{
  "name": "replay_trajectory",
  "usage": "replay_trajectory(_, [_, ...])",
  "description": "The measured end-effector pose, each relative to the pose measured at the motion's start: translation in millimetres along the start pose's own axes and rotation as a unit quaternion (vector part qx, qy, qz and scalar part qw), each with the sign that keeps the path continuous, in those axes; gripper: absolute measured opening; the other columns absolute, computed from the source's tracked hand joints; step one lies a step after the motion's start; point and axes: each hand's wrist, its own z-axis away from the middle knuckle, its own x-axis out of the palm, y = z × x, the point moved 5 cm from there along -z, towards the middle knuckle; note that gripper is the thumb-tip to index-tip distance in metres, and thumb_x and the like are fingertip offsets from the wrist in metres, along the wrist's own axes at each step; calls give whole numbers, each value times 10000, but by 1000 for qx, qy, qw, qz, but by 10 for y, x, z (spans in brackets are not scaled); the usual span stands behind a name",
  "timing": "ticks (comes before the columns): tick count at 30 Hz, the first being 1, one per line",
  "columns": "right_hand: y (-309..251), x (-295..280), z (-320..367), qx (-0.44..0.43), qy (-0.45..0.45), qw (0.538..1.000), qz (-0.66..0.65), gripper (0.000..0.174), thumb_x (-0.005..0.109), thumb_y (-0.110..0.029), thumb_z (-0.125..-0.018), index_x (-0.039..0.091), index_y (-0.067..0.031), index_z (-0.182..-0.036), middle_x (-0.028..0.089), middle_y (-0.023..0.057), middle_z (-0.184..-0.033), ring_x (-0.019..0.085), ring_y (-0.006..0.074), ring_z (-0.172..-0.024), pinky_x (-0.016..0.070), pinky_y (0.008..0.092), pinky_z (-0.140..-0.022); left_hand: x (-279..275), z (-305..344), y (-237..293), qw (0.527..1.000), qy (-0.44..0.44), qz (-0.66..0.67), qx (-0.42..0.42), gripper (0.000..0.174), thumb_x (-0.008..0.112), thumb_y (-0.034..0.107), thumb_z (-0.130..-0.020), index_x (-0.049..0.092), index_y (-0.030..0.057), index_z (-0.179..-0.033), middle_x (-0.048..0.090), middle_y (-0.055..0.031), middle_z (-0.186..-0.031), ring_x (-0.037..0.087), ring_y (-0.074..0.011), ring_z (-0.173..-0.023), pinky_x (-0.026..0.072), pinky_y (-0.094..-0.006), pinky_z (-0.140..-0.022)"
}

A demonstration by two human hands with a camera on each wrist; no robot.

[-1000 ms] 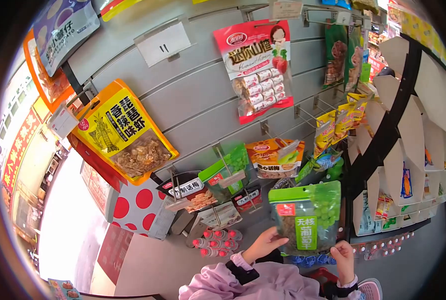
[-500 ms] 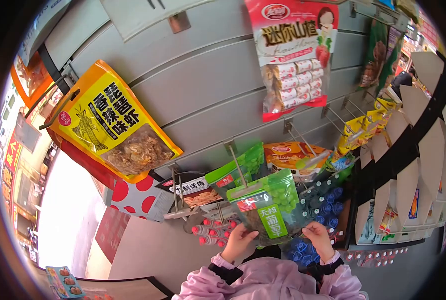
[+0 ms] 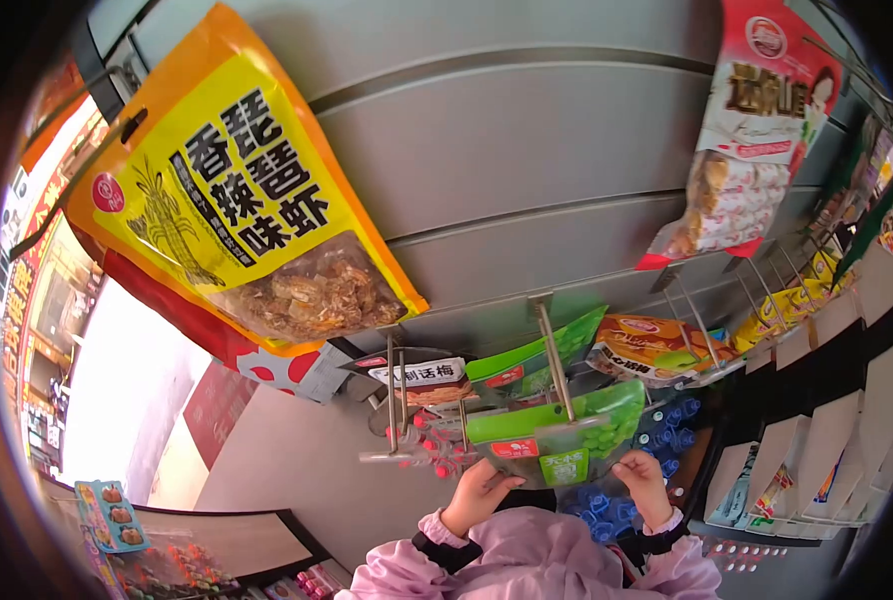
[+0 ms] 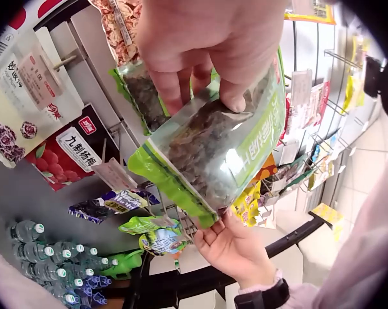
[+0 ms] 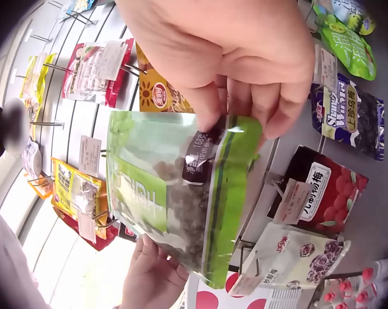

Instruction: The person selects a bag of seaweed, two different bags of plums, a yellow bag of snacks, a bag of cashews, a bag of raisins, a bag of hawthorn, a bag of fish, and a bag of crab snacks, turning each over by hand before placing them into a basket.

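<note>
Both hands hold a green bag of raisins [image 3: 567, 440] in front of the wall display. My left hand [image 3: 477, 497] pinches one lower corner, with the thumb [image 4: 232, 96] on the clear front and the fingers behind. The opposite lower corner is pinched between thumb and fingers of my right hand [image 3: 645, 488]. In the head view the bag's top leans toward the wall, and a metal hook [image 3: 557, 370] overlaps its upper edge. Close behind hangs another green bag [image 3: 537, 355] of the same look. Dark raisins [image 5: 184, 212] show through the clear part of the held bag.
A yellow shrimp-snack bag [image 3: 257, 200] hangs large at upper left, and a red-and-white hawthorn bag [image 3: 747, 150] at upper right. An orange bag [image 3: 657, 350] and a dark plum bag [image 3: 422, 375] flank the hook. Bottles with blue caps [image 3: 597, 510] stand below.
The hands carried the raisin bag leftward from the right to the hook, and its top has tipped toward the wall. The head view has come closer to the display.
</note>
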Motion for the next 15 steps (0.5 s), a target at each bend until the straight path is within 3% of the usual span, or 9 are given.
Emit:
replay_trajectory(3, [11,39,-35,1,-1,1000,-12,57,589,-3,-786,537,-27,-788,561,-4,-701,508,52,-645,404,181,-596,-31,-15,140,989,-8,-108,105,235,652,54,-733,568,4,-947,589,-121,-840,567,-202,-691,454,-279,-618])
replay_trajectory(6, [33,54,-69,-4,0,1000,-24,68,581,21,-782,533,-25,-793,547,-8,-724,502,51,-672,404,181,-619,-46,-10,152,991,-1,-112,70,215,667,70,-715,581,3,-900,570,-134,-788,546,-259,-654,440,-300,-588])
replay_trajectory(15, [76,28,-56,-6,6,1000,-30,67,590,-33,-795,524,-39,-787,582,16,-710,544,80,-664,427,201,-631,-83,-28,70,991,4,-108,79,219,686,114,-713,561,-5,-847,527,-134,-711,496,-264,-581,404,-310,-521])
